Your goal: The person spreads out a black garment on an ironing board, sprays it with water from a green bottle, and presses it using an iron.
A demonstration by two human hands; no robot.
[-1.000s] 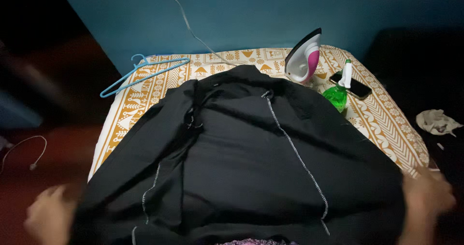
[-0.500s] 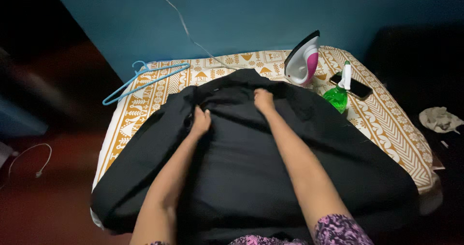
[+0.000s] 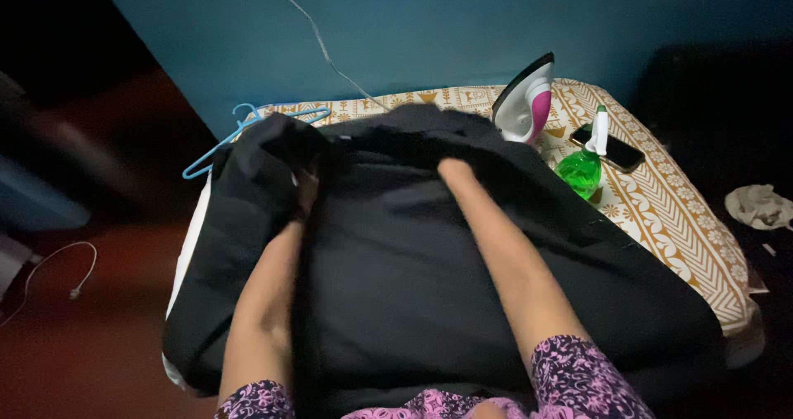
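Garment (image 3: 396,262) on table (image 3: 661,212); hanger (image 3: 239,130) left; iron (image 3: 526,97), bottle (image 3: 584,167), phone (image 3: 615,148) right.

Patterned bed (image 3: 661,212), seemingly: garment (image 3: 396,254), iron (image 3: 527,98), bottle (image 3: 583,168)

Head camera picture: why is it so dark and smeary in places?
Head view: dim room light swallows the folds of the black fabric garment; corners fall to near black; the left edge smears with motion blur; the white-and-pink steam iron stays fairly crisp.

You have a white-and-pink iron (image 3: 526,98) standing on its heel on the patterned cloth (image 3: 661,212), a green spray bottle (image 3: 583,164) beside a phone (image 3: 613,146), and a blue hanger (image 3: 241,128).
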